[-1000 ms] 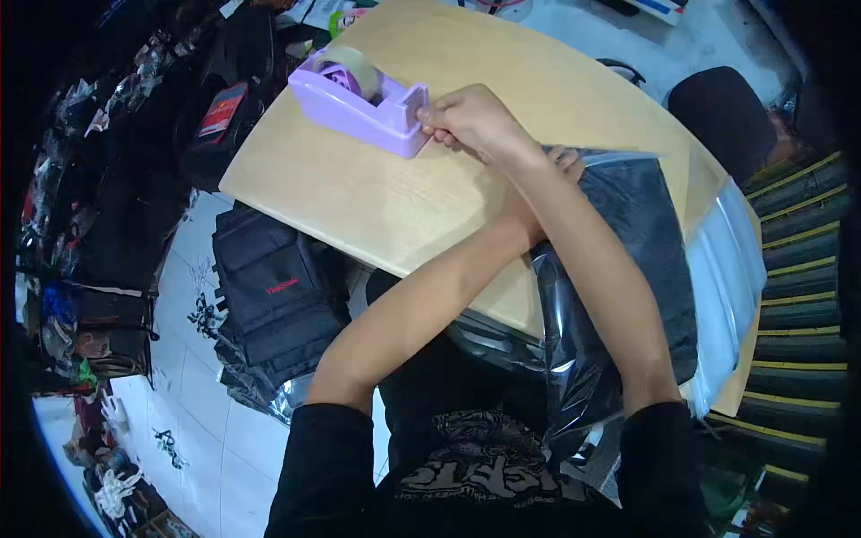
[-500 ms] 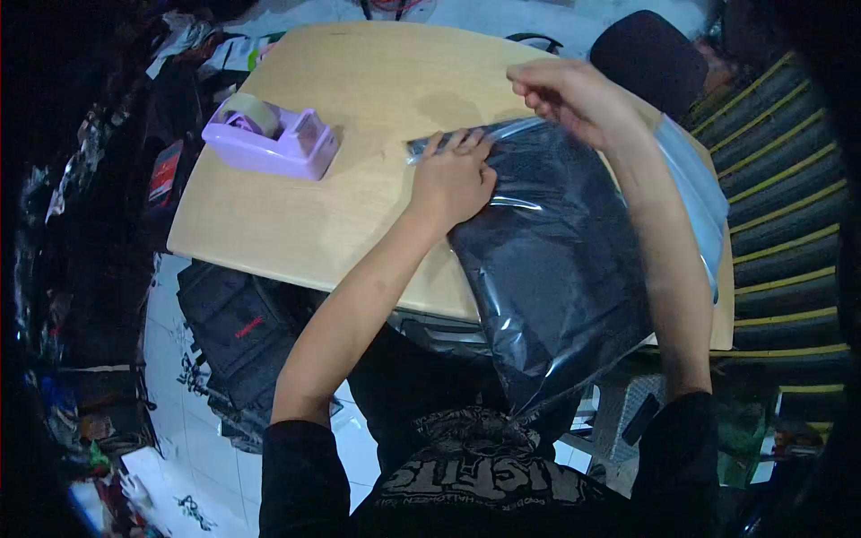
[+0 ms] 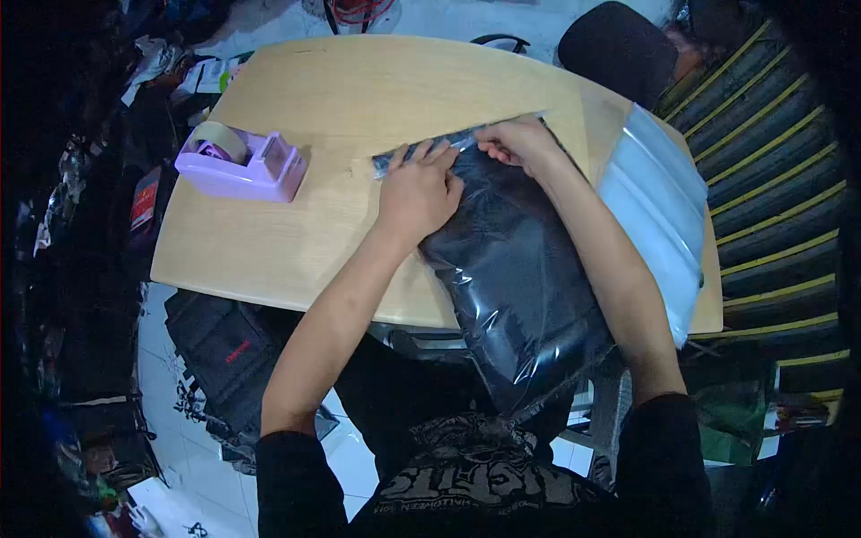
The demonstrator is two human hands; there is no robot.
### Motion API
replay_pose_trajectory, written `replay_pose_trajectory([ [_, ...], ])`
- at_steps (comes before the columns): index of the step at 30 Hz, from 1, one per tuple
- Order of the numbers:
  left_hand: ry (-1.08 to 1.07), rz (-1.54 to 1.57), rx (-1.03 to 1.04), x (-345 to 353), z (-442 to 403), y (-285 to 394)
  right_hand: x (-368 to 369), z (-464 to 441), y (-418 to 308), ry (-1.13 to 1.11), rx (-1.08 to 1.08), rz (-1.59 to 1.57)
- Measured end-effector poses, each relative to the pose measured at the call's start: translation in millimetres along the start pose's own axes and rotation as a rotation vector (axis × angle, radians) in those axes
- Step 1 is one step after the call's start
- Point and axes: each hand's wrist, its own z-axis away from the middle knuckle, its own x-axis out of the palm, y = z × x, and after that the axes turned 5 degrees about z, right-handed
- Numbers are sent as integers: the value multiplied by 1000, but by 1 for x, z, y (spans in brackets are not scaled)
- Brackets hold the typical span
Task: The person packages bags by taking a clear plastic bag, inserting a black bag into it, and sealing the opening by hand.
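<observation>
A clear plastic bag (image 3: 502,260) with dark, folded, cloth-like contents lies slanted on the table, its lower end hanging over the near edge. My left hand (image 3: 417,197) rests on the bag's upper left corner, palm down with fingers spread along the top edge. Close beside it, my right hand (image 3: 520,148) is closed, thumb and fingers pinching at the shiny top edge of the bag. The exact bit between those fingertips is hard to see. My right forearm crosses over the bag's right side.
On the wooden table (image 3: 359,90), a purple tape dispenser (image 3: 242,166) with a roll of tape stands at the left. Pale blue plastic bags (image 3: 655,215) lie at the right edge. A dark chair back (image 3: 619,40) is beyond the table, and a black bag (image 3: 224,341) sits below left.
My right hand has come down and left from above the bag's upper right corner to its top edge. My left hand stays on the bag. The whole view has shifted slightly.
</observation>
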Motion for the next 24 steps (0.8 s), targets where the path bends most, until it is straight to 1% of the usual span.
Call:
replay_pose_trajectory([
  [5, -7, -29, 25, -3, 0, 2, 1, 2, 1, 6, 81, -38],
  [6, -11, -34, 37, -4, -1, 2, -1, -5, 8, -30, 48, -22],
  [9, -219, -23, -126, -22, -15, 12, 0, 3, 7, -12, 59, -23],
  [10, -322, -41, -189, -29, -27, 15, 1, 0, 12, -11, 37, -45],
  [11, -469, 3, -226, -52, -40, 27, 1, 1, 13, -11, 30, -55],
  [13, -462, -51, -159, -49, -55, 22, 3, 2, 15, -9, 22, -75],
  [14, -389, -74, -105, -44, -60, 20, 1, 4, 16, -28, 11, -114],
  [16, -244, -117, 6, -31, -63, 15, 4, 2, 20, 23, -41, -188],
  [17, -290, -82, -6, -25, -61, 14, 4, 0, 24, 49, -67, -224],
  [18, -335, -46, -19, -20, -59, 12, -3, -7, 28, -76, -133, -82],
  [19, -381, -11, -30, -13, -56, 9, -4, -3, 26, -39, -108, -54],
  [20, -280, 35, 75, -1, -52, -2, -2, 4, 20, -4, -82, -24],
  [21, -229, 37, 113, 11, -49, -13, 0, 8, 18, 30, -54, 6],
  [22, -180, 40, 150, 9, -46, -11, 2, 5, 22, 2, -104, -37],
  [23, -129, 42, 187, 7, -45, -7, -1, 2, 25, 0, -101, 32],
  [24, -227, 6, 51, 5, -44, -4, -5, -1, 27, -1, -103, 102],
])
